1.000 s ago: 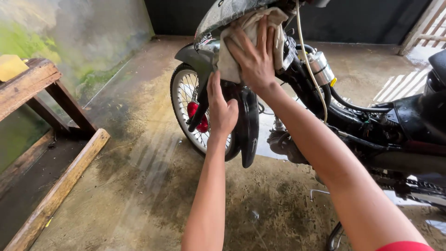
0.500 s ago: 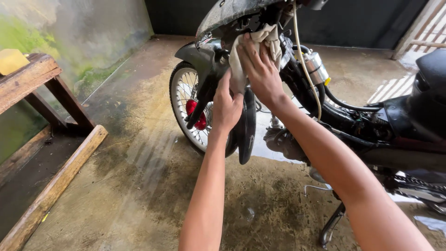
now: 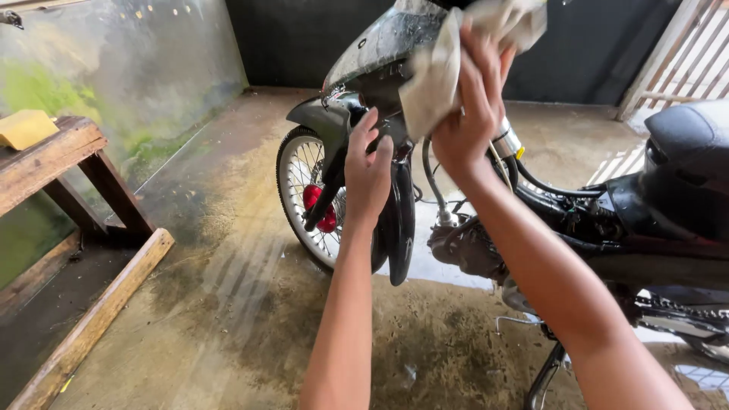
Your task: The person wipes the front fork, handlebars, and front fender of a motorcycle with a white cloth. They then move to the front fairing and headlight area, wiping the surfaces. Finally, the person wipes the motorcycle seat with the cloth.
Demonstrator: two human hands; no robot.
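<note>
Fingers (image 3: pixel 478 72) of right hand (image 3: pixel 467 125) clenched on pale cloth (image 3: pixel 433 83), pressed against motorcycle (image 3: pixel 531 205) front cover up top. Left hand (image 3: pixel 367 173) loose, fingers resting on dark leg shield. Yellow sponge (image 3: pixel 25 127) sitting on wooden bench (image 3: pixel 53 156), far left.

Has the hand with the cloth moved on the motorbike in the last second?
Yes. The right hand has carried the cloth up the front cover, farther above the front wheel.
</note>
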